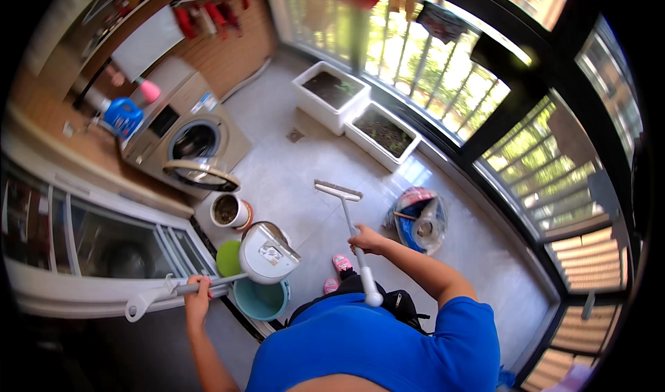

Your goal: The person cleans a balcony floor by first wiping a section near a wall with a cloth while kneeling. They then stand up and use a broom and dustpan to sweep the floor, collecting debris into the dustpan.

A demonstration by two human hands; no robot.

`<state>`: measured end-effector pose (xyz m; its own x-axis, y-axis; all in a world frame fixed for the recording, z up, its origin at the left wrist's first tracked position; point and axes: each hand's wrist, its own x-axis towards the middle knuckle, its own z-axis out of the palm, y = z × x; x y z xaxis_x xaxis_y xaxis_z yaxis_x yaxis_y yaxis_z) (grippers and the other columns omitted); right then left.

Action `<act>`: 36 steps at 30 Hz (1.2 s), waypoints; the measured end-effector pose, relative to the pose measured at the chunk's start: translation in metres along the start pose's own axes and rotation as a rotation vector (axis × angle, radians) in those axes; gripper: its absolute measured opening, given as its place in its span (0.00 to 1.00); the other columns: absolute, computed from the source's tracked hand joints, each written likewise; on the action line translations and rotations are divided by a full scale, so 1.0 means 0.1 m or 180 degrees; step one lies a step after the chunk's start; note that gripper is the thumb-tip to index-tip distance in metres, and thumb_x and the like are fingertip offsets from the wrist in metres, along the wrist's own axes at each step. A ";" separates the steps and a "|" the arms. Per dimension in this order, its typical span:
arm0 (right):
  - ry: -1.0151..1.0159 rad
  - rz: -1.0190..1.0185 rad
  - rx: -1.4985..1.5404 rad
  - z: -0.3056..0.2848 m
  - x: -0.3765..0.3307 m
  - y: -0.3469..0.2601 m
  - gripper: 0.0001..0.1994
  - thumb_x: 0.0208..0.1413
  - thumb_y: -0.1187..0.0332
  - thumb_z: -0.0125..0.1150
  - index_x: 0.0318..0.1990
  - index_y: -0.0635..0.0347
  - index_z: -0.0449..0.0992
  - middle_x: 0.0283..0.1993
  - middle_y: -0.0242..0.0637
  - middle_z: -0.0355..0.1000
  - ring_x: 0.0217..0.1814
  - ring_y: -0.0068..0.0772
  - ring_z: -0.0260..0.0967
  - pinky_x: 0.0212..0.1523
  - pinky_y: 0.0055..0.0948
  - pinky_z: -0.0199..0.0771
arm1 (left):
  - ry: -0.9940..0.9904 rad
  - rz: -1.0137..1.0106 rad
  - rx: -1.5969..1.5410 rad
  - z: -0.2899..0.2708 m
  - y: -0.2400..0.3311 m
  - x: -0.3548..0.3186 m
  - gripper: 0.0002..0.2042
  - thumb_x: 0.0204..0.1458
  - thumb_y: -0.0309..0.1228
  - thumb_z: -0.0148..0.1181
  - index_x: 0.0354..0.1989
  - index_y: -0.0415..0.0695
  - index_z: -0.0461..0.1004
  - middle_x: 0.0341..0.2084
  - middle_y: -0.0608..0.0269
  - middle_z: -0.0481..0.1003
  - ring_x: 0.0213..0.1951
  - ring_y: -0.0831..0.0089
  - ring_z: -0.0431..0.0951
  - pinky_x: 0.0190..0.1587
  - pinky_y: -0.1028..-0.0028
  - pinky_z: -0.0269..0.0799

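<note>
My right hand [367, 240] is wrapped round the pale stick of a small T-shaped broom [350, 226]. Its narrow head points away from me above the floor, and the rounded handle end lies close to my blue shirt. On the left, my left hand [199, 293] grips the grey handle of what looks like a long-handled dustpan [262, 253]. The pale pan, with a label on it, hangs over a teal bucket [262, 300] and hides part of it. A flat hook-shaped end sticks out left of that hand.
A front-loading washing machine [156, 139] stands far left, door open. Nearby are a white pot of soil [228, 210] and a green round object [228, 258]. White planters [332, 118] line the railing windows. A plastic-wrapped bundle [419, 220] sits right. A sliding door [104, 236] borders the left.
</note>
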<state>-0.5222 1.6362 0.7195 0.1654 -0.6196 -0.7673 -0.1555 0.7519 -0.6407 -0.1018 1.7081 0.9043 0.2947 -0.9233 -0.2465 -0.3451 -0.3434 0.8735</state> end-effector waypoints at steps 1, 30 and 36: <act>0.0110 -0.0101 0.0147 0.09 -0.13 -0.06 0.08 0.53 0.67 0.49 0.34 0.62 0.70 0.24 0.36 0.68 0.22 0.28 0.67 0.24 0.27 0.71 | -0.0194 -0.0021 0.0130 0.01 -0.03 0.05 0.07 0.53 0.32 0.49 0.30 0.42 0.65 0.23 0.66 0.69 0.18 0.83 0.66 0.20 0.83 0.60; 0.4629 -0.2111 -0.0257 -0.37 -3.20 1.59 0.11 0.47 0.73 0.55 0.39 0.62 0.67 0.32 0.45 0.69 0.31 0.48 0.68 0.30 0.37 0.69 | -0.3939 0.2783 0.0491 4.33 0.62 -1.36 0.05 0.49 0.22 0.54 0.34 0.37 0.68 0.21 0.71 0.67 0.22 0.88 0.62 0.22 0.84 0.56; 0.5119 -0.1669 0.0172 -0.25 -3.38 1.67 0.10 0.47 0.73 0.53 0.38 0.59 0.64 0.33 0.45 0.68 0.34 0.50 0.67 0.33 0.42 0.68 | -0.5083 0.2630 0.0571 4.71 0.78 -1.85 0.04 0.50 0.23 0.54 0.33 0.38 0.70 0.22 0.72 0.69 0.23 0.87 0.65 0.25 0.83 0.60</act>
<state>-0.6285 1.9653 0.8715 -0.9067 -0.3463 0.2406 -0.3727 0.3912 -0.8415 -0.6032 1.7713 0.8202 -0.9970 -0.0684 -0.0358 -0.0564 0.3291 0.9426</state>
